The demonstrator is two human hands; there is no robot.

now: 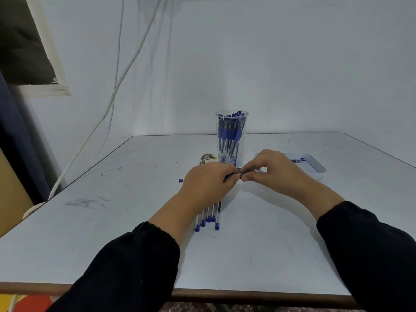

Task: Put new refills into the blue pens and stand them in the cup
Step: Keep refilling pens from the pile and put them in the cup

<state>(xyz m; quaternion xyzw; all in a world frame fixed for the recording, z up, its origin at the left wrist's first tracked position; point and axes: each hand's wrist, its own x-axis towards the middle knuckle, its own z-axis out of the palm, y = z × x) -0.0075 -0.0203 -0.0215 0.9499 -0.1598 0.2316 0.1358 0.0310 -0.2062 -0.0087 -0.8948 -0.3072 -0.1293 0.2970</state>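
Both hands meet just in front of the clear cup (231, 136); the left hand (209, 184) curls round a pen (234, 175) while the right hand (273, 170) pinches its near end, fingertips almost touching; the cup stands upright on the table (270, 244), packed with blue pens; a row of pens (208, 218) lies under the left wrist; a loose blue cap (180, 180) sits to the left; a shallow tray (315, 165) holding refills lies behind the right hand.

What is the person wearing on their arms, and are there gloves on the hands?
Both arms wear long black sleeves with gathered, stretchy cuffs at the wrists. The left hand and right hand are bare: no gloves, and no rings or watch that I can see.
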